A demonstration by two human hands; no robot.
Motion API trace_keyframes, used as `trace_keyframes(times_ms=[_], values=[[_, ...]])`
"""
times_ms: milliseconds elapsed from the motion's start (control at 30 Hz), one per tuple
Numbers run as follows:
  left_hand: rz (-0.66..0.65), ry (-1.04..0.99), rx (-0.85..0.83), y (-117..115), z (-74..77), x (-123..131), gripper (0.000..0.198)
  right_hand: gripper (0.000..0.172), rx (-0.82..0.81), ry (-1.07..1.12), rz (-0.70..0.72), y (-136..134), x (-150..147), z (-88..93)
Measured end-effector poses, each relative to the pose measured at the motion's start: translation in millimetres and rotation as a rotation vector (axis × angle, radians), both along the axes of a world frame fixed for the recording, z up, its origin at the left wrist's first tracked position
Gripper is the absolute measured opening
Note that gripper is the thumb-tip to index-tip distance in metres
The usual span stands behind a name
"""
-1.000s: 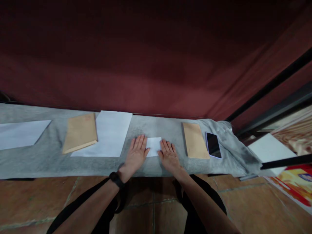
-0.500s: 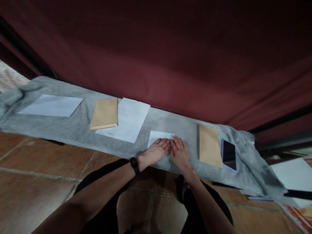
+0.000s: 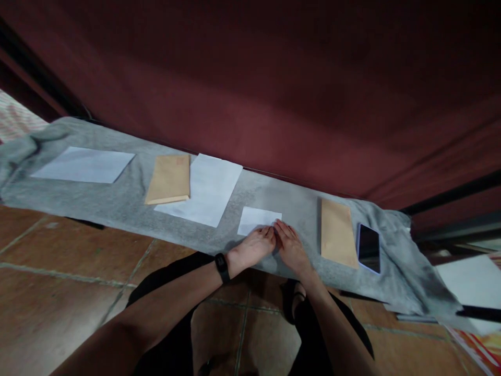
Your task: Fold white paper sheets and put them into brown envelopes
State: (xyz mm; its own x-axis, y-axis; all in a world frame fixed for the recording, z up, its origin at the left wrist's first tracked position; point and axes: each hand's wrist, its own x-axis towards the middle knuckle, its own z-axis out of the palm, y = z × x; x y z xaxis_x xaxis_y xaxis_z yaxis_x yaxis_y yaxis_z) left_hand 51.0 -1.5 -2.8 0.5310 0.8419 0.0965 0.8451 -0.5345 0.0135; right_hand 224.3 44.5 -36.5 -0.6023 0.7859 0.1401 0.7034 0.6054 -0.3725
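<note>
A small folded sheet of white paper [image 3: 256, 218] lies on the grey cloth in front of me. My left hand [image 3: 256, 245], with a black band on its wrist, is at its near right part; the fingers are bent and drawn together on the paper's edge. Beside it, my right hand [image 3: 291, 245] touches the right edge of the paper with its fingers stretched out side by side. The fingertips of both hands nearly meet, and the paper's lower right corner is hidden beneath them.
Left of the hands, a brown envelope [image 3: 169, 180] overlaps a large white sheet [image 3: 213, 190]. Another white sheet [image 3: 84, 164] lies farther left. To the right are a second brown envelope [image 3: 337, 233] and a phone [image 3: 368, 248]. A dark red surface [image 3: 250, 104] rises behind the cloth [image 3: 274, 190].
My left hand has drawn back a little towards me and its fingers have bent, so more of the folded paper shows. My right hand has slid slightly nearer to me.
</note>
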Motion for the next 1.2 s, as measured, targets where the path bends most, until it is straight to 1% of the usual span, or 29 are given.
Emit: trace_keyframes(times_ms=[100, 233, 300, 367, 433, 500, 567, 600, 667, 700, 767, 833, 867, 900, 967, 1000, 1067, 1100, 1133, 1200], values=[[0.018, 0.02, 0.015, -0.9, 4.1, 1.5, 0.043, 0.054, -0.034, 0.063, -0.002, 4.4, 2.0, 1.7], [0.024, 0.11, 0.022, 2.2, 6.1, 5.4, 0.04, 0.054, -0.074, 0.111, -0.007, 8.6, 1.3, 6.6], [0.062, 0.15, 0.032, 3.7, 5.3, 10.4, 0.039, 0.054, -0.092, 0.138, -0.011, 9.9, -0.2, 8.8], [0.106, 0.147, 0.055, 4.3, 3.8, 15.4, 0.041, 0.053, -0.122, 0.198, -0.026, 11.7, -1.0, 9.6], [0.134, 0.097, 0.055, 5.3, 4.0, 17.5, 0.042, 0.051, -0.163, 0.303, -0.089, 15.1, 0.1, 8.9], [0.153, 0.005, 0.049, 7.8, 8.9, 15.0, 0.038, 0.048, -0.205, 0.442, -0.209, 20.3, 3.5, 7.7], [0.198, -0.15, 0.068, 12.0, 20.1, 8.3, 0.03, 0.044, -0.271, 0.607, -0.327, 26.0, 7.7, 7.7], [0.232, -0.269, 0.079, 14.6, 27.8, 3.9, 0.025, 0.043, -0.322, 0.705, -0.371, 28.4, 9.3, 8.6], [0.316, -0.598, 0.076, 20.3, 45.0, -5.5, 0.015, 0.045, -0.457, 0.924, -0.425, 30.8, 10.1, 12.8], [0.367, -0.796, 0.064, 23.2, 53.2, -9.9, 0.012, 0.048, -0.54, 1.036, -0.434, 30.4, 8.9, 16.3], [0.474, -1.183, 0.025, 28.6, 65.3, -17.1, 0.014, 0.054, -0.738, 1.221, -0.402, 26.8, 3.8, 25.2], [0.581, -1.494, -0.041, 32.7, 69.0, -21.1, 0.02, 0.056, -0.948, 1.323, -0.309, 21.3, -2.9, 34.3], [0.627, -1.613, -0.096, 33.9, 67.5, -22.1, 0.022, 0.056, -1.024, 1.35, -0.263, 18.9, -6.1, 37.8], [0.665, -1.706, -0.167, 34.5, 64.0, -22.5, 0.024, 0.056, -1.065, 1.37, -0.24, 17.3, -8.7, 39.9], [0.727, -1.812, -0.314, 33.4, 52.5, -23.3, 0.026, 0.054, -1.049, 1.391, -0.284, 17.2, -11.6, 38.9], [0.747, -1.815, -0.378, 32.1, 45.6, -24.4, 0.026, 0.052, -1.013, 1.382, -0.337, 18.7, -11.9, 35.7], [0.762, -1.726, -0.455, 28.9, 32.1, -28.6, 0.025, 0.047, -0.931, 1.304, -0.447, 23.9, -10.7, 25.8], [0.765, -1.648, -0.444, 27.6, 26.2, -31.7, 0.023, 0.045, -0.889, 1.239, -0.478, 26.9, -9.7, 20.2], [0.769, -1.556, -0.383, 26.7, 21.2, -35.0, 0.023, 0.044, -0.843, 1.17, -0.491, 29.6, -8.9, 14.9], [0.75, -1.328, -0.155, 26.3, 13.8, -39.7, 0.031, 0.037, -0.739, 1.028, -0.476, 33.3, -8.2, 6.9]])
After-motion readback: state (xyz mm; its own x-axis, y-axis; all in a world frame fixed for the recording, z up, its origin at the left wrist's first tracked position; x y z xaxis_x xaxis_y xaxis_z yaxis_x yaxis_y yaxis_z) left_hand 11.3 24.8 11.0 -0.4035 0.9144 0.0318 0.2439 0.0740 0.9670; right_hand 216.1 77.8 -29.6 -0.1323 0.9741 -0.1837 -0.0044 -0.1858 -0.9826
